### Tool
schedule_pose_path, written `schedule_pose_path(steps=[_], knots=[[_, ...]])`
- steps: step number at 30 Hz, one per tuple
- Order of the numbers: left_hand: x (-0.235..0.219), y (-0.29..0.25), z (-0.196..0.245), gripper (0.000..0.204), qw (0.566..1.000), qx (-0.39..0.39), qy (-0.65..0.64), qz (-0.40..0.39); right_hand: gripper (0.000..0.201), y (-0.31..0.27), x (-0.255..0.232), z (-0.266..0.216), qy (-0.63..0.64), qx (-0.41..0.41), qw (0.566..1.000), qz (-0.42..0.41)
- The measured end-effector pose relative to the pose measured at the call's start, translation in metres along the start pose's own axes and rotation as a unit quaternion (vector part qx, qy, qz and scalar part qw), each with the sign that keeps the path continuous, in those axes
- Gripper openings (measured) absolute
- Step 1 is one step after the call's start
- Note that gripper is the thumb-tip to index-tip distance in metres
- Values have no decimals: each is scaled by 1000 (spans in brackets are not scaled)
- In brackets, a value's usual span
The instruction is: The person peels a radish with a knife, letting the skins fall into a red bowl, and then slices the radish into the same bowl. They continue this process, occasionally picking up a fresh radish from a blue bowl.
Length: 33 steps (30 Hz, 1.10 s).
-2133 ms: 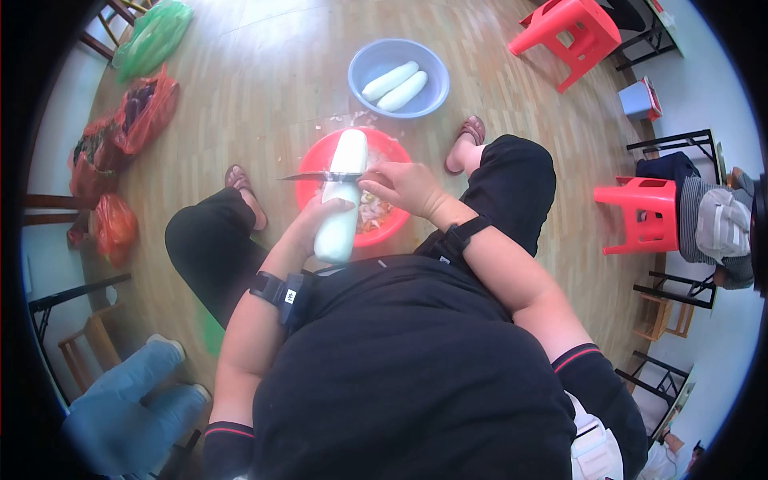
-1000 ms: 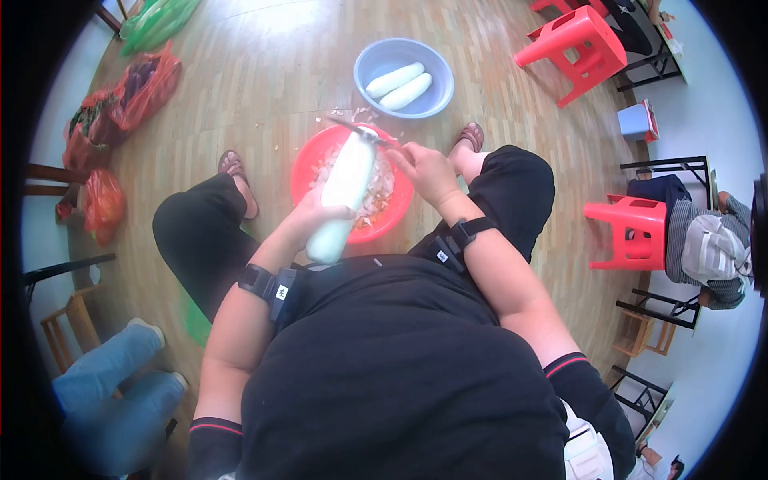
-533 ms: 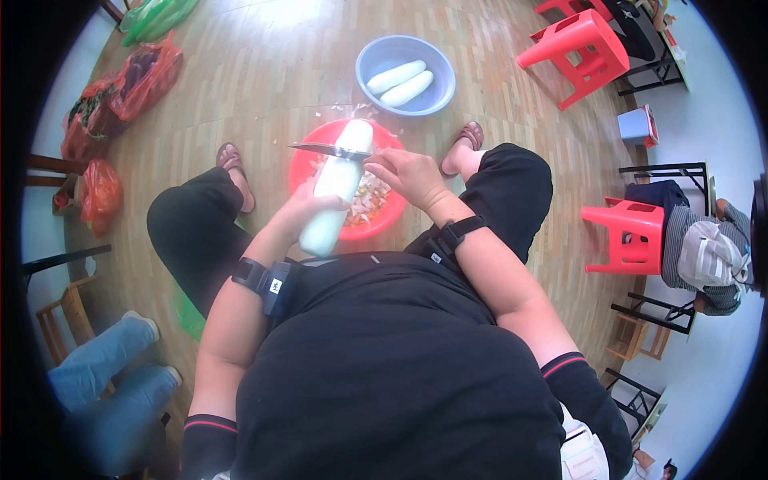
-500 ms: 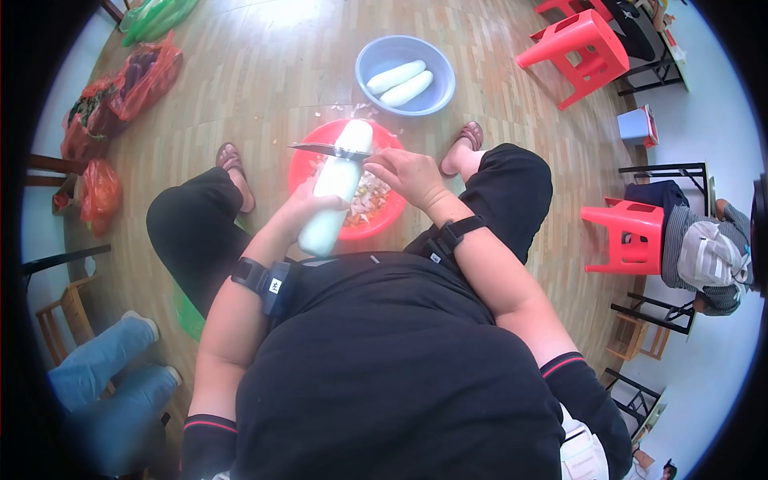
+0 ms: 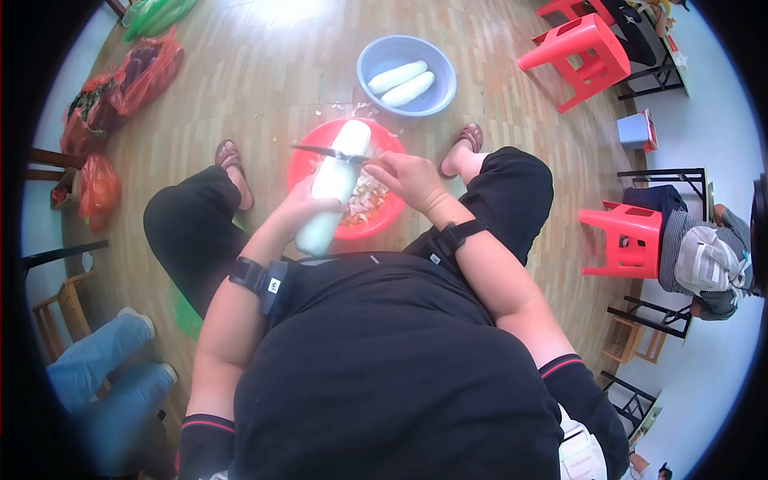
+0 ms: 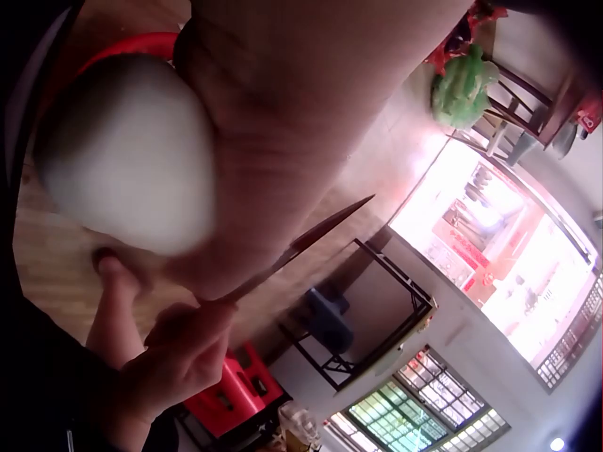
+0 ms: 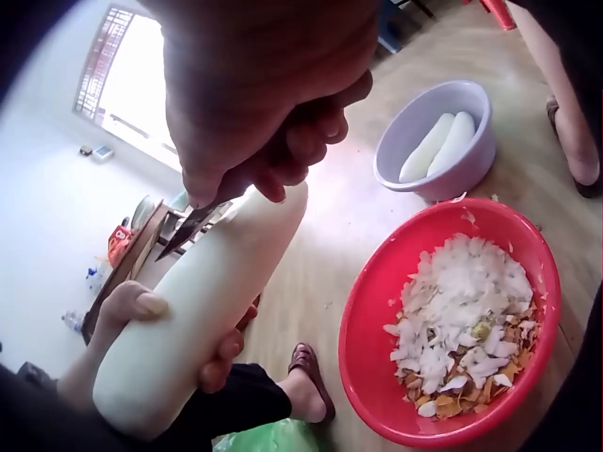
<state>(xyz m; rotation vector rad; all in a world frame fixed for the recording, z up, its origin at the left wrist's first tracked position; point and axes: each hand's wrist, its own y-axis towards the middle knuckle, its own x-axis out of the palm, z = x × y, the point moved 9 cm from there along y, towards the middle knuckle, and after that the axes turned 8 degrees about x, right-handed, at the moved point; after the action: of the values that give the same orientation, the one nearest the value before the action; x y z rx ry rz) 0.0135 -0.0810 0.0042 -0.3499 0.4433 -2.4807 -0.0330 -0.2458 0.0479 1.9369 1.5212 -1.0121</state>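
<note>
My left hand (image 5: 304, 204) grips a long, smooth white radish (image 5: 336, 178) by its lower half, thumb along one side and fingers round the other in the right wrist view. The radish slants over a red basin (image 5: 294, 170). In my right hand (image 5: 412, 180) is a knife (image 5: 320, 150); the fingers curl round its dark handle. Its blade (image 7: 191, 228) lies crosswise over the radish's upper half, pointing left in the head view. White shavings and brownish peelings (image 7: 462, 311) lie in the basin below.
Beyond the red basin stands a blue basin (image 5: 406, 50) holding two white radishes (image 5: 398, 77). Scraps litter the floor between them. Red plastic bags (image 5: 146, 80) lie at the left; red stools (image 5: 626, 238) stand at the right. Another person's jeans-clad legs (image 5: 112, 360) show at lower left.
The knife went to the radish's far end about a second ago, then came back toward its middle. Since half a second ago the blade has tilted slightly; both hands keep their holds.
</note>
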Motion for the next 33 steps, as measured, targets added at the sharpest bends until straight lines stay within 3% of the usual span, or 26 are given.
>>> schedule_pose_path(steps=[3,5,7,9,13,15,16,21,23,29,33], knots=[[-3,2,0,56,1000,8,24,3,30,-3,7,-16,-1,-28,999,-36],[-6,4,-10,48,996,-26,83,-11,29,-7,15,-25,-19,-51,996,-67],[-8,3,-19,45,997,-36,72,10,28,-8,22,-30,-32,-75,994,-66],[-11,2,-21,43,997,-46,59,33,38,-11,21,-37,-3,-124,992,-9],[-14,4,-12,50,994,14,87,61,38,2,18,-11,-62,-61,996,8],[-16,4,-7,53,992,39,94,74,38,7,0,12,-42,28,998,37],[-13,3,-1,54,991,40,111,61,38,7,-3,14,-53,32,997,36],[-14,8,0,55,994,43,81,53,28,-3,7,-19,4,-36,999,-7],[-9,10,-8,55,996,6,90,-8,26,-5,20,-22,-16,-44,998,-48],[-7,-1,5,60,998,34,47,40,27,6,10,0,-35,-25,999,9],[-4,0,6,62,999,20,33,18,33,2,0,-5,-32,-36,997,58]])
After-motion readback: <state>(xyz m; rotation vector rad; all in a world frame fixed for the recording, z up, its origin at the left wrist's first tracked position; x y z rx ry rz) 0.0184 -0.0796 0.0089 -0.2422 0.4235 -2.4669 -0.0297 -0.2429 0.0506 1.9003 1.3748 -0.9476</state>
